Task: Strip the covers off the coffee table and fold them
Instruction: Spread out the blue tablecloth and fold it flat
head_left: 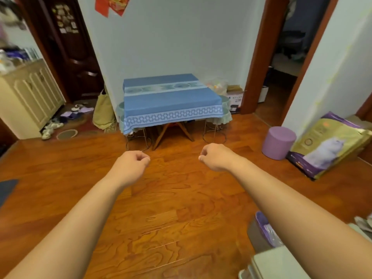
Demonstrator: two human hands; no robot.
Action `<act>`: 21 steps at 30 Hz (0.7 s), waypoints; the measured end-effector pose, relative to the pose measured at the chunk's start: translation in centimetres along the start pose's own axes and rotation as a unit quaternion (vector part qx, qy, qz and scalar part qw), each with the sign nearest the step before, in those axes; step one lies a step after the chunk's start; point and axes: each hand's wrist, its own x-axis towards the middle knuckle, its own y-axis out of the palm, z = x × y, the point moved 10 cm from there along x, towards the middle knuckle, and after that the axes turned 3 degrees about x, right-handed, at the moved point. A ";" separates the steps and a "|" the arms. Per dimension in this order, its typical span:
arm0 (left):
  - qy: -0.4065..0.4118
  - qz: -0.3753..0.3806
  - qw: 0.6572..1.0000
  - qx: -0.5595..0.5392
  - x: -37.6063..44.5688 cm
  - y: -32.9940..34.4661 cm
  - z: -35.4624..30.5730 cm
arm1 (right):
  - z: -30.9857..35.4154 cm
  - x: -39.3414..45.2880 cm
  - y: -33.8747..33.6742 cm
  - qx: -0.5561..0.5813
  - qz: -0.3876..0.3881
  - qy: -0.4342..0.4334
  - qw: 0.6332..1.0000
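Covered table at the far wall, both hands held out over the wooden floor.

We see a square table against the pale far wall, draped in a blue woven cover with a light patterned band across its top and a lighter geometric border along its near hanging edge; a pale green cloth shows beneath it at the corners. Wire-framed stools stand tucked under either side. Our left hand and right hand hang loosely curled, holding nothing, well short of the table. The glossy floor shows swirling wood grain. At right stand a lilac cylindrical stool and a printed bag bearing a white cat.
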 end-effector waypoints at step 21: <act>-0.090 0.078 0.985 -0.122 46.9 0.6 11.0 | 1.2 47.4 3.6 0.072 0.011 0.117 0.991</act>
